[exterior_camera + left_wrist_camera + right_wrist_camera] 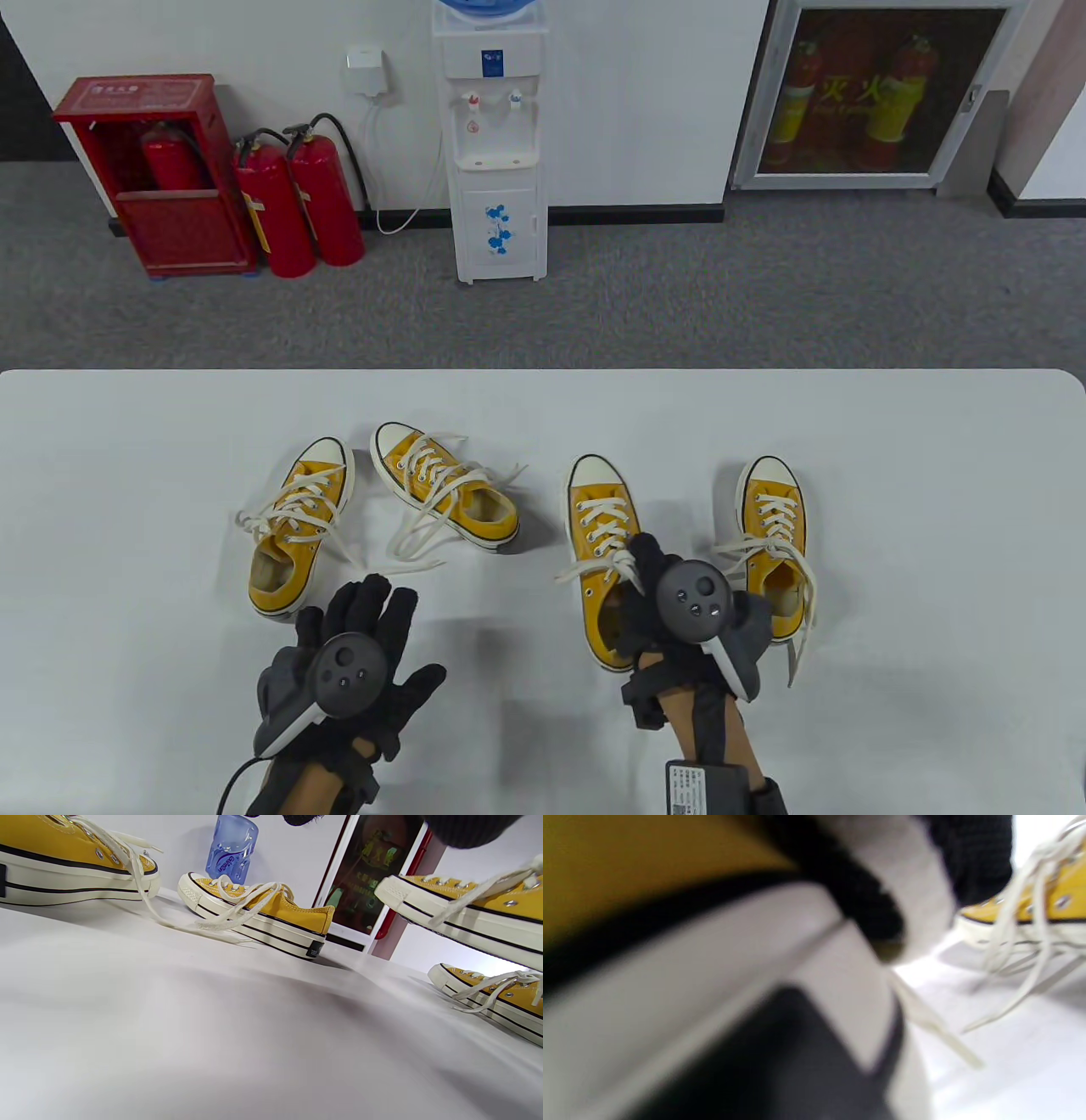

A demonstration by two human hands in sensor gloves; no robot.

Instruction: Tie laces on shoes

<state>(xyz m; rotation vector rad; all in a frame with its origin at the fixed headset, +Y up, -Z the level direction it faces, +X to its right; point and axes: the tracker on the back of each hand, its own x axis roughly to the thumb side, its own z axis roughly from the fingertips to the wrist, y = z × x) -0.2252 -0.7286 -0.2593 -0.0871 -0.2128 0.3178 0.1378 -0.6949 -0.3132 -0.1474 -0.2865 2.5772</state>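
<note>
Overhead table view; two low wrist views, shared shoes (607, 552).

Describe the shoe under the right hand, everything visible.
The shoe is a yellow canvas low-top with a cream rubber toe cap and sole, cream laces and metal eyelets. It is third from the left on the white table, toe pointing away. Its laces look untied. The right hand covers its heel opening; the grip itself is hidden.

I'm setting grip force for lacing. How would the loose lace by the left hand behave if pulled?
Probably floppy: the lace lies in slack curves on the table. Likely light, trailing from its shoe. A hard tug might drag that shoe; the left hand isn't steadying it.
</note>
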